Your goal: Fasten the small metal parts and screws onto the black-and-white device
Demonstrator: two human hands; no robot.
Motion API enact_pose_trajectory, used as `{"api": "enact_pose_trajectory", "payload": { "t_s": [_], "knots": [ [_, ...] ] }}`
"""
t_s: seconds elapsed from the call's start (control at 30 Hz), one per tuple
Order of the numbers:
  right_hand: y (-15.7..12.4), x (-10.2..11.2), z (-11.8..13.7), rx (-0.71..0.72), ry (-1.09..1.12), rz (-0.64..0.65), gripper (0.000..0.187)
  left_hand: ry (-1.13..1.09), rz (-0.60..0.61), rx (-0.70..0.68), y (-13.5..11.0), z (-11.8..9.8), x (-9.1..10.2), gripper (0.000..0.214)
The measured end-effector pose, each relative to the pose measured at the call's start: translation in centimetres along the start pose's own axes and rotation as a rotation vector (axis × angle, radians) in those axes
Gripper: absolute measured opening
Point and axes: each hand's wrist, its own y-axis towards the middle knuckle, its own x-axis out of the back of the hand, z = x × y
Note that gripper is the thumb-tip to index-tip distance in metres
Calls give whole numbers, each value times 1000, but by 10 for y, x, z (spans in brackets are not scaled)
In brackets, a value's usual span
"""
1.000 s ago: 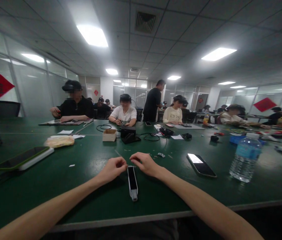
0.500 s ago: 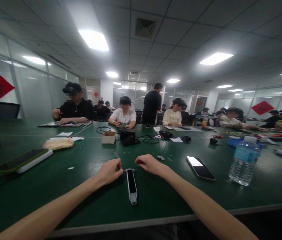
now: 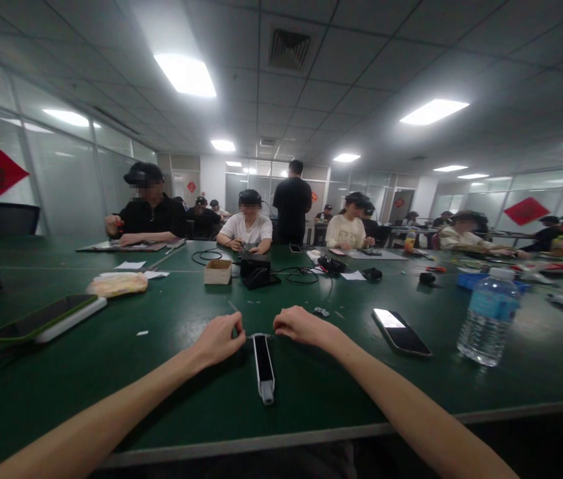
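On the green table in front of me lies a slim white device with a black face (image 3: 263,362), its grey tip pointing toward me. My left hand (image 3: 222,339) is at the left of its far end, thumb and forefinger curled into a pinch. A thin pale crosspiece at that far end reaches toward the left fingertips; whether they touch it I cannot tell. My right hand (image 3: 298,326) is just right of the far end, its fingers closed and bent downward. What either hand holds, if anything, is too small or hidden.
A phone (image 3: 401,331) and a water bottle (image 3: 490,319) stand to the right. At left are a green-edged tablet-like device (image 3: 42,318) and a plastic-wrapped item (image 3: 117,285). Farther back sit a small open box (image 3: 217,272), black cables and devices, and several people across the table.
My right fingers have curled in slightly and my hands have otherwise barely moved. The device stays in place. A standing person in black in the background has shifted left and turned away.
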Motion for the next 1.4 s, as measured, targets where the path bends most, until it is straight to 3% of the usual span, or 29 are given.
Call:
{"api": "enact_pose_trajectory", "payload": {
  "t_s": [0.43, 0.73, 1.4],
  "knots": [
    [-2, 9, 17, -50, 55, 69, 13, -2, 59, 8, -2, -6, 4, 10],
    [0, 2, 12, -99, 204, 76, 12, -6, 55, -24, -2, -4, 2, 11],
    [2, -4, 8, -70, 220, 75, 17, 21, 88, -29, -4, -6, 5, 14]
  ]
}}
